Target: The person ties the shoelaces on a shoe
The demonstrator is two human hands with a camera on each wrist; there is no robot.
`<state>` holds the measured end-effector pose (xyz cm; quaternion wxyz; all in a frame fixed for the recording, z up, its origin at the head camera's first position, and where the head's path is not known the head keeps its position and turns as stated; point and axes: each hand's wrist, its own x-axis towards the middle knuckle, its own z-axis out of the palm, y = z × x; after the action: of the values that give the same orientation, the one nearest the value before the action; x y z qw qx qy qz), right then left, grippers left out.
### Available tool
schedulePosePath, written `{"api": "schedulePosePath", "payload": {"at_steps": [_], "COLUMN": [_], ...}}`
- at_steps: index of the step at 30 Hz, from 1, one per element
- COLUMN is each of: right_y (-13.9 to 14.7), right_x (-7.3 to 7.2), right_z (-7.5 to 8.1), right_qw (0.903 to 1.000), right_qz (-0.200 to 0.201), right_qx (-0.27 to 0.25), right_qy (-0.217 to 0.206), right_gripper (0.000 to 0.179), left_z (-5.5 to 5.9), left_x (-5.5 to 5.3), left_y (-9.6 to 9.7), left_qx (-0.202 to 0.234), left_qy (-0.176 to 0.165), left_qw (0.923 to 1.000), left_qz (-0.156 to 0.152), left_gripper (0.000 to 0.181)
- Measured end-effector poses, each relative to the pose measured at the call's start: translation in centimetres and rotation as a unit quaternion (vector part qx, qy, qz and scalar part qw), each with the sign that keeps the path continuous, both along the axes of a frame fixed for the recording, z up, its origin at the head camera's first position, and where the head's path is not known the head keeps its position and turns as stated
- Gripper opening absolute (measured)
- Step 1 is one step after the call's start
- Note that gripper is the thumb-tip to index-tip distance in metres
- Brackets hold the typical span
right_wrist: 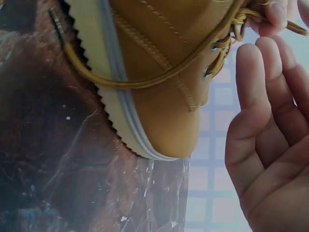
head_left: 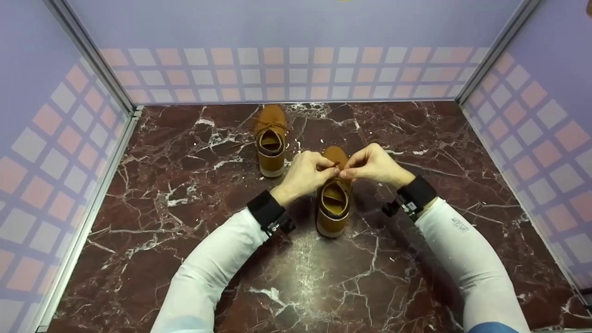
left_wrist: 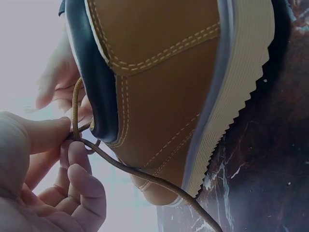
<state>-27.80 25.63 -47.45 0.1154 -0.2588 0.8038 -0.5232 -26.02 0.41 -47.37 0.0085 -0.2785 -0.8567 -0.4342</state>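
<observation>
A tan lace-up shoe [head_left: 334, 226] stands on the floor with its toe pointing away from me. Above its laces both hands meet. My left hand [head_left: 307, 173] pinches the brown shoelace [left_wrist: 76, 108] between thumb and forefinger, and a small loop rises beside the fingertips. From the other side, my right hand [head_left: 377, 164] pinches the lace with thumb and forefinger. The remaining fingers [right_wrist: 248, 72] are fairly straight in the right wrist view. A loose lace end hangs down across each side of the shoe. The fingers partly hide the knot area.
A second tan shoe [head_left: 272, 162], its lace tied, stands further back on the left. Dark red marbled flooring [head_left: 152, 259] lies beneath. Purple panels with pink and white squares [head_left: 273, 74] enclose the back and sides.
</observation>
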Motion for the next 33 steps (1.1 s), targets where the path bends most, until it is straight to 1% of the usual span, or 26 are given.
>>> {"api": "schedulePosePath", "payload": {"at_steps": [5,9,12,16,19,22,25,29,33], "right_y": [-0.26,-0.6,-0.63,-0.44,-0.3,-0.21,-0.19,-0.23,-0.2], "right_x": [0.22,0.49,0.58,0.56,0.49,0.47,0.51,0.46,0.38], "right_z": [-0.14,0.07,0.2,0.16,-0.04,-0.21,-0.24,-0.18,-0.22], "right_qw": [0.9987,0.997,0.9968,0.9978,0.9987,0.9992,0.9994,0.9992,0.9986], "right_qz": [0.027,0.046,0.05,0.043,0.035,0.019,0.006,-0.004,-0.008], "right_qx": [0.034,0.052,0.054,0.042,0.03,0.028,0.032,0.041,0.053], "right_qy": [0.027,0.033,0.032,0.026,0.022,0.019,0.013,0.005,-0.004], "right_gripper": [0.007,0.006,0.005,0.005,0.007,0.01,0.012,0.01,0.01], "left_z": [-0.01,0.02,-0.02,-0.06,0.09,0.23,0.18,0.07,0.16], "left_x": [-0.01,0.08,0.19,0.32,0.44,0.5,0.43,0.3,0.21], "left_y": [-0.06,-0.09,-0.11,-0.1,-0.11,-0.08,-0.01,0.04,0.02], "left_qx": [0.002,0.002,0.003,-0.005,-0.021,-0.028,-0.021,-0.008,0.005], "left_qy": [0.003,0.009,0.016,0.018,0.009,-0.003,-0.011,-0.021,-0.041], "left_qw": [1.0,0.9999,0.9997,0.999,0.9979,0.9971,0.9973,0.9976,0.9973], "left_qz": [0.002,0.01,0.02,0.041,0.06,0.07,0.07,0.066,0.061], "left_gripper": [0.017,0.017,0.017,0.019,0.02,0.02,0.019,0.02,0.019]}}
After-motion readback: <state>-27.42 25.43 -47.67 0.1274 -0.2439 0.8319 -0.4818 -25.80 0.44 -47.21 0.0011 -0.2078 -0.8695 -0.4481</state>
